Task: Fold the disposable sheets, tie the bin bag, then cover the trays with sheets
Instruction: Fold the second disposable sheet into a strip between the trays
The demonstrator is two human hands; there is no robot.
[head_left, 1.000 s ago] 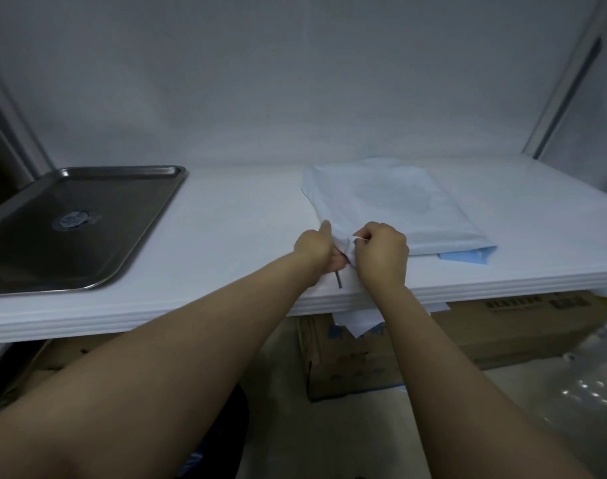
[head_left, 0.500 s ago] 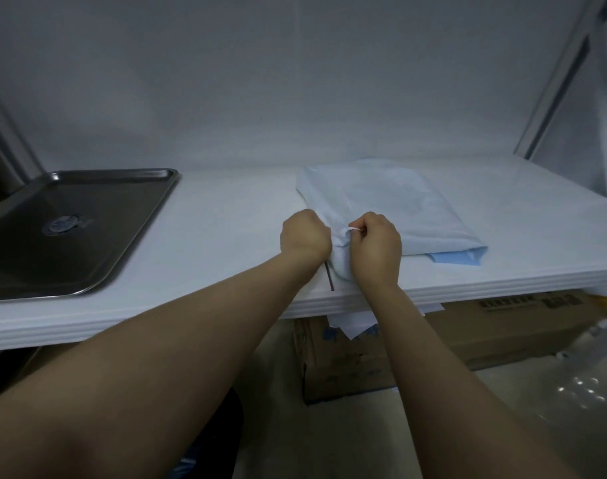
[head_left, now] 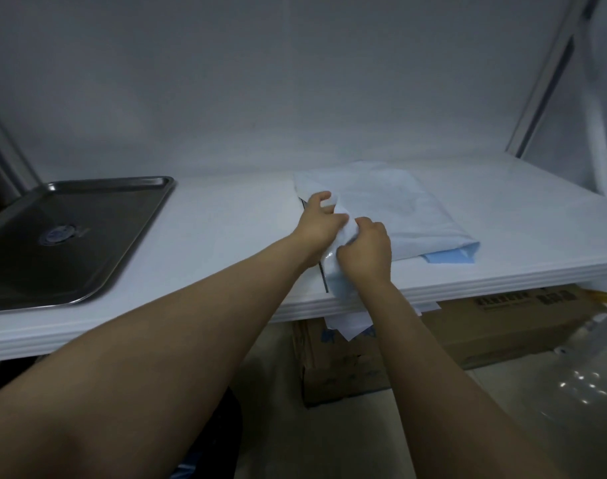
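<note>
Only one view here, the head camera looking down over the person's arms. There's a long white bench (head_left: 226,219) against a plain white wall (head_left: 295,98). The task stuff: a flat folded stack of pale blue disposable sheets (head_left: 409,209) lies right of the bench's middle and runs from near the back edge almost to the front edge. A darker blue layer (head_left: 448,259) pokes out from under its front right corner.

Both hands are on the stack's near left corner, just beside each other. The left hand (head_left: 317,223) grips the stack's left edge, with the thumb lying on top of the sheet and the fingers curled in against it. The right hand (head_left: 366,250) is balled up tight on a bunched bit of the sheet right at the bench's front edge, knuckles up, so it's clearly holding material and isn't spread at all. Some of the sheet droops over the front edge below that hand.

Over at the left end of the bench sits a rectangular stainless steel tray (head_left: 87,243), flat and uncovered, well apart from the sheets. Its near left part runs out of frame.

Under the bench, below the sheets, is a brown cardboard box (head_left: 485,326) on the floor. I can't read the printing on it.
</note>
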